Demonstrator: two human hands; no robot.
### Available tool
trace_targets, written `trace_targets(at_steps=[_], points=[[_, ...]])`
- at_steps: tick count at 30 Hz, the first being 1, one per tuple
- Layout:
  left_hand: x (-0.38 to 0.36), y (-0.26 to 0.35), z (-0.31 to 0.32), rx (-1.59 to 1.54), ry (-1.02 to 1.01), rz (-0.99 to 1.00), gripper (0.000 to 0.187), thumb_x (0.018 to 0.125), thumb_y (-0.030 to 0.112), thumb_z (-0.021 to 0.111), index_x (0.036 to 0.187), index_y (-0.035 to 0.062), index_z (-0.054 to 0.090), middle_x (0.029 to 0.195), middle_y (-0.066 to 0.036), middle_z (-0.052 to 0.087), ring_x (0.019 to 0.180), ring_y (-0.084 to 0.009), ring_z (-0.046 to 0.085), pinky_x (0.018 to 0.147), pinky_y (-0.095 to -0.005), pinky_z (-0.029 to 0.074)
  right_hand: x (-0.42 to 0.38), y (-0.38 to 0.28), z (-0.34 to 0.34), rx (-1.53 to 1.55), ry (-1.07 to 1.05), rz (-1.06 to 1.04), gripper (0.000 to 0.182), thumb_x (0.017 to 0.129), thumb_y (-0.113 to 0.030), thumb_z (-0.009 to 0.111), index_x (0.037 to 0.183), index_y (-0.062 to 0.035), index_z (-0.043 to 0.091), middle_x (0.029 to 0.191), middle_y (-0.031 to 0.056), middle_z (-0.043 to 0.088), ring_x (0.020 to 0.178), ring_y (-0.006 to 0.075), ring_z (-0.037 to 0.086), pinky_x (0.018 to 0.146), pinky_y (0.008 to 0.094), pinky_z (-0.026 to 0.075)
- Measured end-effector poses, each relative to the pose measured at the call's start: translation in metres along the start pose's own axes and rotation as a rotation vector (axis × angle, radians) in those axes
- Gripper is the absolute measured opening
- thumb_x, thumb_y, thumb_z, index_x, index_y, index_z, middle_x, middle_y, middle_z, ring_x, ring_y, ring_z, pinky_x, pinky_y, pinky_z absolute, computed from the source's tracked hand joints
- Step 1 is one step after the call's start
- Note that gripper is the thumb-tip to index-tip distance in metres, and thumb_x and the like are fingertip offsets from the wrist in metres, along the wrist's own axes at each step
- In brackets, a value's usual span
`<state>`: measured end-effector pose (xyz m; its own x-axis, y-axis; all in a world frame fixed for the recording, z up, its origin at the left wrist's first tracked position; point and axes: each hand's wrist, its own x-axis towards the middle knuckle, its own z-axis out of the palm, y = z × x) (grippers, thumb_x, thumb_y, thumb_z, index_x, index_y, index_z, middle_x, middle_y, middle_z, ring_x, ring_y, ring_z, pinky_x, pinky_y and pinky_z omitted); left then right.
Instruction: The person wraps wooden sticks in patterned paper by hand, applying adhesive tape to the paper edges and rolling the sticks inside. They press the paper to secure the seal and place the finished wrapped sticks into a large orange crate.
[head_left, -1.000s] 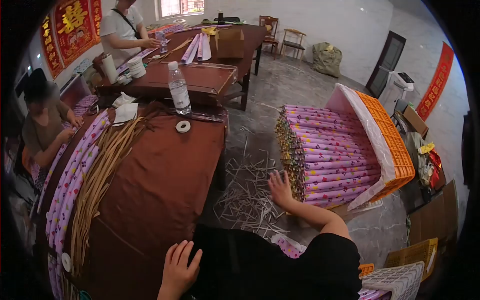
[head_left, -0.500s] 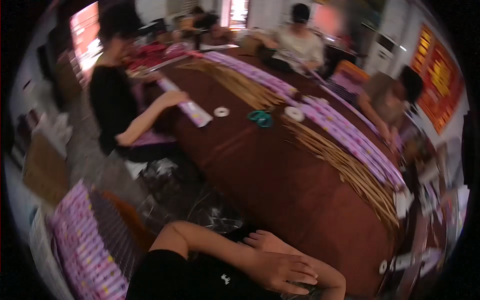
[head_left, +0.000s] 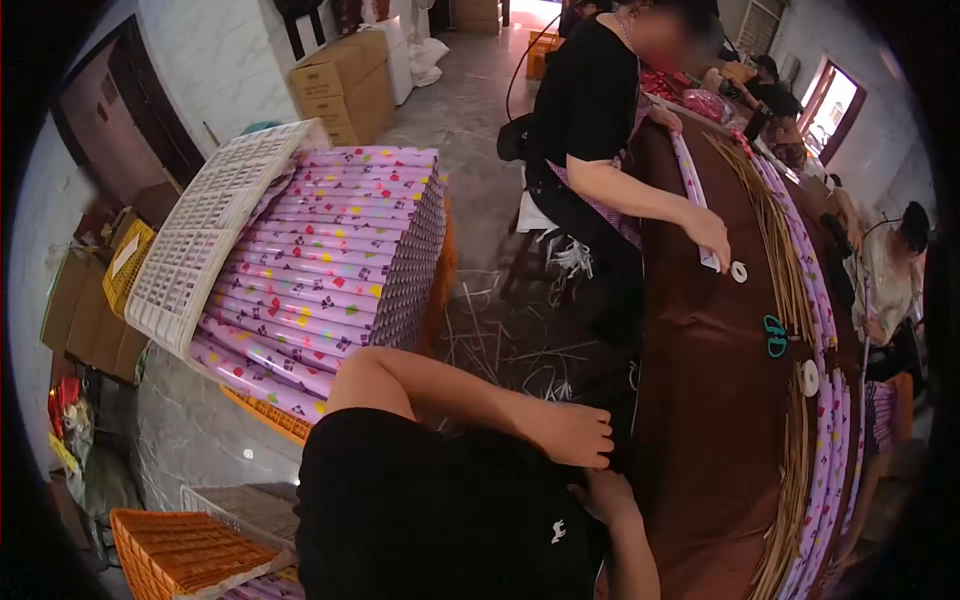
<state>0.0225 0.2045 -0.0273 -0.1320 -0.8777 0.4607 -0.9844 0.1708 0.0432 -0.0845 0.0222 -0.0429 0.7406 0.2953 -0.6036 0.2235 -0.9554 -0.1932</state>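
My left hand [head_left: 575, 435] hangs in front of my black shirt, its fingers loosely bent and apart, holding nothing visible. Just below it, by the table edge, is my right hand [head_left: 606, 495], partly covered; the fingers that show are apart, with nothing seen in them. Both hands are nearest the brown tablecloth [head_left: 705, 440]. On the cloth lie teal-handled scissors [head_left: 775, 337], a white tape roll [head_left: 809, 378] and a bundle of thin brown strips [head_left: 793, 480]. Long purple patterned tubes [head_left: 825, 470] run along beside the strips.
At my left, a white plastic basket [head_left: 215, 240] holds stacked purple tubes [head_left: 310, 260]. An orange basket [head_left: 185, 550] stands lower left. A co-worker in black [head_left: 590, 110] reaches over the table toward another tape roll [head_left: 739, 271]. Cardboard boxes [head_left: 345, 90] stand behind, and scraps litter the floor.
My view has swung left, bringing the tube-filled basket toward the middle and the table to the right. My forearms, crossed earlier, have drawn apart, with the hands now close together.
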Motion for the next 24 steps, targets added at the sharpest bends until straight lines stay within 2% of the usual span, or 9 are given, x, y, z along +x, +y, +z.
trace_targets(at_steps=[1, 6, 9, 11, 14, 16, 18, 21, 24], points=[[-0.003, 0.004, -0.001, -0.005, -0.073, -0.007, 0.013, 0.085, 0.022, 0.057, 0.089, 0.0107, 0.062, 0.088, -0.003, 0.061, 0.086, -0.0226, 0.059, 0.078, -0.0353, 0.042, 0.006, -0.005, -0.011, -0.062, -0.270, 0.083, 0.056, 0.097, -0.043, 0.052, 0.139, -0.0070, 0.043, 0.120, 0.0158, 0.061, 0.101, 0.0330, 0.062, 0.091, 0.0445, 0.049], [-0.019, 0.018, -0.030, -0.133, -0.540, -0.163, 0.020, 0.085, 0.022, 0.057, 0.093, 0.0067, 0.067, 0.093, -0.012, 0.068, 0.087, -0.0323, 0.066, 0.071, -0.0451, 0.051, 0.002, 0.007, 0.012, -0.054, -0.125, -0.032, 0.066, 0.098, -0.046, 0.049, 0.148, -0.0080, 0.032, 0.123, 0.0175, 0.059, 0.108, 0.0341, 0.059, 0.092, 0.0441, 0.049], [-0.060, 0.001, -0.063, -0.171, -0.868, -0.573, 0.024, 0.080, 0.024, 0.059, 0.081, 0.0024, 0.070, 0.086, -0.018, 0.070, 0.087, -0.0363, 0.067, 0.066, -0.0495, 0.053, 0.001, 0.011, 0.009, 0.013, -0.064, -0.007, 0.066, 0.094, -0.045, 0.054, 0.146, -0.0091, 0.035, 0.121, 0.0189, 0.060, 0.110, 0.0348, 0.058, 0.091, 0.0442, 0.049], [-0.099, -0.006, -0.104, -0.166, -1.241, -0.745, 0.034, 0.082, 0.032, 0.064, 0.094, 0.0017, 0.072, 0.098, -0.020, 0.070, 0.092, -0.0389, 0.066, 0.076, -0.0487, 0.053, 0.004, 0.013, 0.010, 0.011, -0.016, 0.017, 0.064, 0.090, -0.042, 0.059, 0.143, -0.0095, 0.041, 0.116, 0.0197, 0.062, 0.108, 0.0355, 0.059, 0.089, 0.0443, 0.049], [-0.202, 0.001, -0.138, -0.682, -1.902, -0.843, 0.075, 0.080, 0.052, 0.072, 0.136, 0.0064, 0.053, 0.131, -0.018, 0.057, 0.119, -0.0317, 0.053, 0.094, -0.0404, 0.046, 0.004, 0.017, 0.012, -0.010, 0.089, 0.006, 0.062, 0.091, -0.041, 0.059, 0.142, -0.0095, 0.042, 0.117, 0.0199, 0.062, 0.108, 0.0369, 0.059, 0.090, 0.0445, 0.049], [-0.217, 0.042, -0.181, -0.566, -2.364, -1.095, 0.125, 0.056, 0.077, 0.075, 0.149, 0.0052, 0.032, 0.146, -0.019, 0.042, 0.134, -0.0333, 0.041, 0.109, -0.0428, 0.034, 0.001, 0.014, 0.003, 0.016, -0.025, -0.008, 0.068, 0.097, -0.047, 0.051, 0.150, -0.0091, 0.029, 0.134, 0.0190, 0.053, 0.118, 0.0341, 0.054, 0.096, 0.0456, 0.048], [-0.239, 0.087, -0.207, -0.464, -2.058, -1.292, 0.135, 0.050, 0.083, 0.073, 0.150, 0.0048, 0.027, 0.145, -0.021, 0.043, 0.136, -0.0345, 0.040, 0.110, -0.0452, 0.033, 0.000, 0.012, 0.005, 0.031, 0.000, -0.027, 0.066, 0.094, -0.044, 0.055, 0.147, -0.0095, 0.034, 0.129, 0.0195, 0.056, 0.115, 0.0350, 0.056, 0.094, 0.0450, 0.049], [-0.257, 0.126, -0.205, -0.288, -1.589, -1.515, 0.123, 0.058, 0.055, 0.086, 0.151, 0.0062, 0.021, 0.132, -0.024, 0.052, 0.120, -0.0384, 0.053, 0.097, -0.0503, 0.042, 0.000, 0.009, 0.004, 0.033, -0.015, -0.043, 0.066, 0.094, -0.044, 0.055, 0.147, -0.0100, 0.035, 0.129, 0.0194, 0.056, 0.116, 0.0353, 0.056, 0.096, 0.0451, 0.047], [-0.267, 0.162, -0.207, 0.064, -1.257, -1.278, 0.112, 0.058, 0.051, 0.085, 0.146, 0.0090, 0.030, 0.130, -0.018, 0.052, 0.116, -0.0356, 0.054, 0.094, -0.0522, 0.043, -0.002, 0.007, -0.002, 0.035, -0.066, -0.034, 0.067, 0.097, -0.047, 0.050, 0.150, -0.0106, 0.030, 0.136, 0.0186, 0.052, 0.121, 0.0346, 0.053, 0.099, 0.0460, 0.046]])
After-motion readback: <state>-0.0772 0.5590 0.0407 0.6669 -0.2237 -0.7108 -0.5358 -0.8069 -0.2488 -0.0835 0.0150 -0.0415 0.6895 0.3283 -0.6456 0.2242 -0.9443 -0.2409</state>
